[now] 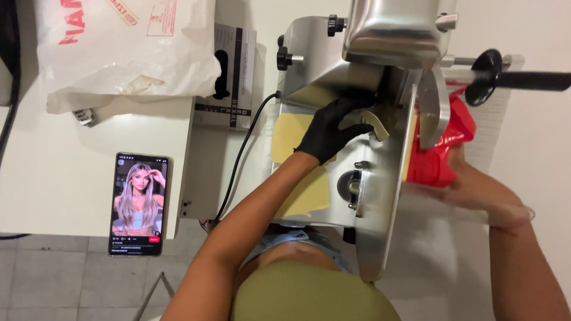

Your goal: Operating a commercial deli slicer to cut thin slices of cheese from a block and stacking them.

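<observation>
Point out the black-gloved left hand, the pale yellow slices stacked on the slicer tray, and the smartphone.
Black-gloved left hand [331, 129]: head view, back of the glove.
Pale yellow stacked slices [292, 134]: head view, upper slice, left of the wrist.
Black rectangular smartphone [139, 204]: head view, centre of the lit screen.

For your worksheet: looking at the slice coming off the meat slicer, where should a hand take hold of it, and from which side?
Probably by the free edge of the slice that curls off behind the blade, coming from the left, receiving side, as the gloved left hand does. That keeps the fingers off the blade edge; the right hand is blurred beside the red-wrapped block.
</observation>
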